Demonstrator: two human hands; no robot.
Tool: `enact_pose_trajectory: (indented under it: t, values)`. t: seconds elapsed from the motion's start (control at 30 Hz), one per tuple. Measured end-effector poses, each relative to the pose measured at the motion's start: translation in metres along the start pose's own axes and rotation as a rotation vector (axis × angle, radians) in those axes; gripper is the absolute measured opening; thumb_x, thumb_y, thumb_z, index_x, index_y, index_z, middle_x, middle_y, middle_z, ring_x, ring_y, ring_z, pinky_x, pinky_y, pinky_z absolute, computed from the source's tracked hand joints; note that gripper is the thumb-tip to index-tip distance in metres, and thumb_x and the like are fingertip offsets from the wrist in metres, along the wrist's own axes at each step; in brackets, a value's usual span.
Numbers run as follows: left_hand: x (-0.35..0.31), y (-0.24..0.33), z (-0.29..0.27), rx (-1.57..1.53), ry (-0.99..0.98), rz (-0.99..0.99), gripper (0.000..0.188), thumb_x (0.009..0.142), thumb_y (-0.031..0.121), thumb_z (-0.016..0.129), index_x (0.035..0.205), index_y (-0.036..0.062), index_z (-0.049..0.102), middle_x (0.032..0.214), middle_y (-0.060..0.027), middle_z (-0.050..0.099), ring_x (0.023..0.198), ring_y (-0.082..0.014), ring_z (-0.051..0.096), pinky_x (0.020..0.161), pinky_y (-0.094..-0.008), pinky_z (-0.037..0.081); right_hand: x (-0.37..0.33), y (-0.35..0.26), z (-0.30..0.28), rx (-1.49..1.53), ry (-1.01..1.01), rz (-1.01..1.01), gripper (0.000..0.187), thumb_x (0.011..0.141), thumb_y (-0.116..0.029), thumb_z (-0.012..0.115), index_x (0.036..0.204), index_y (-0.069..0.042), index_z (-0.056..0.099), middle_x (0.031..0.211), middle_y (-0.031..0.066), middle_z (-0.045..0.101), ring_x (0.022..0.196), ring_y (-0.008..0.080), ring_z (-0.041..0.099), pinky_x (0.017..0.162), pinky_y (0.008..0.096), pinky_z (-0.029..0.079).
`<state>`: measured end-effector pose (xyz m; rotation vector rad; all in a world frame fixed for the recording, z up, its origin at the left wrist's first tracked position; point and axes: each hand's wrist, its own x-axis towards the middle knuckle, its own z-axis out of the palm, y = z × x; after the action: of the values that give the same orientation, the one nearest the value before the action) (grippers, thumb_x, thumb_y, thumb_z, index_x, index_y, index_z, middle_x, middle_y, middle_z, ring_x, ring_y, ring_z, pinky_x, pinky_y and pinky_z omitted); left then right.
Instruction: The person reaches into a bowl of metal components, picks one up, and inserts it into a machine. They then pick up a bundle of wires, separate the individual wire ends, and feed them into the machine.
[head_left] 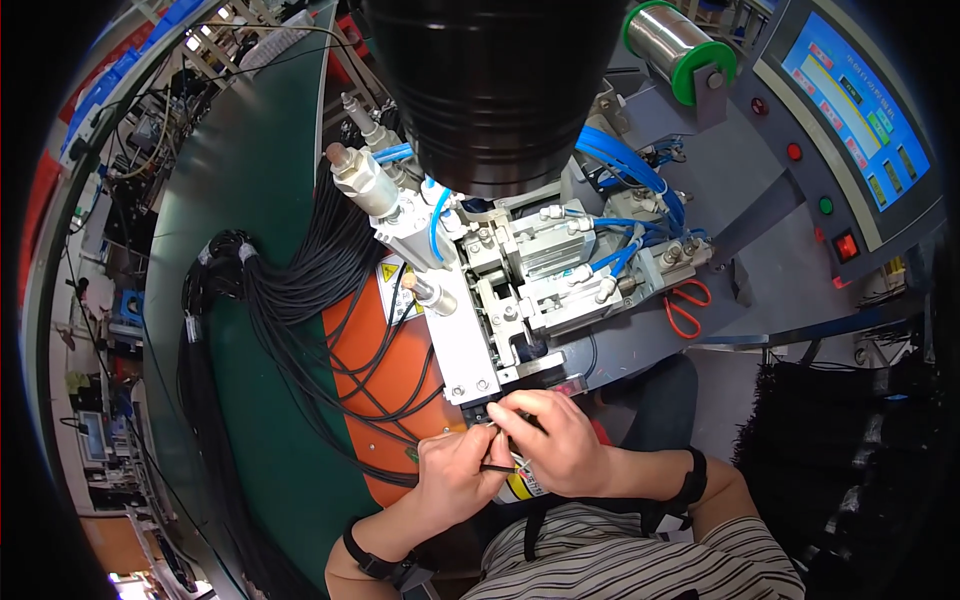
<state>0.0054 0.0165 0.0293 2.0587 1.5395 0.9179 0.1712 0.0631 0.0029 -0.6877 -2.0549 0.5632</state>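
In front of the white metal plate (462, 345) of a bench machine, my two hands meet, close together. My left hand (455, 468) is closed in a pinch on a thin black cable (497, 468). Part of this cable shows between the hands. My right hand (563, 447) also pinches, thumb and forefinger together at the cable's end by the machine's near edge. Thin light wire strands seem to show between the fingertips, though the fingers cover most of them. A yellow-marked label (522, 484) lies just below the right hand.
A thick bundle of black cables (290, 290) lies left over an orange plate (352, 345) and green mat (270, 440). A wide black duct (490, 90) hangs overhead. Blue air hoses (625, 160), red-handled scissors (687, 310), a solder spool (668, 48) and a control screen (855, 105) stand right.
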Motion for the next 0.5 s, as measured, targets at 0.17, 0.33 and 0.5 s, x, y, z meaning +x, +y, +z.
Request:
enact_pose_trajectory:
  t: [0.17,0.33,0.5]
  values:
    - [0.005,0.001,0.001,0.060,0.010,0.078,0.008,0.086,0.002,0.065,0.082,0.0032,0.058,0.059,-0.0069,0.060,0.047,-0.0204,0.060,0.045,-0.0307,0.046,-0.001,0.020,-0.008,0.853,-0.074,0.438,0.025,0.090,0.001,0.061,0.115,0.004,0.064,0.106,0.0143,0.060,0.089,0.0185,0.063,0.075,0.0280,0.051]
    - [0.003,-0.003,0.003,-0.104,-0.001,-0.007,0.006,0.086,0.004,0.065,0.084,0.0022,0.060,0.060,-0.0074,0.061,0.048,-0.0203,0.061,0.045,-0.0300,0.047,-0.004,0.029,-0.006,1.402,-0.173,0.740,0.020,0.093,0.001,0.060,0.112,0.006,0.065,0.107,0.0128,0.062,0.085,0.0154,0.064,0.072,0.0240,0.051]
    - [0.009,0.004,-0.007,-0.199,-0.079,-0.090,0.008,0.086,0.003,0.066,0.085,0.0015,0.059,0.063,-0.0086,0.061,0.051,-0.0199,0.063,0.047,-0.0313,0.047,0.000,0.034,-0.008,1.339,-0.191,0.650,0.018,0.093,0.003,0.059,0.109,0.006,0.067,0.105,0.0126,0.064,0.079,0.0143,0.065,0.065,0.0218,0.051]
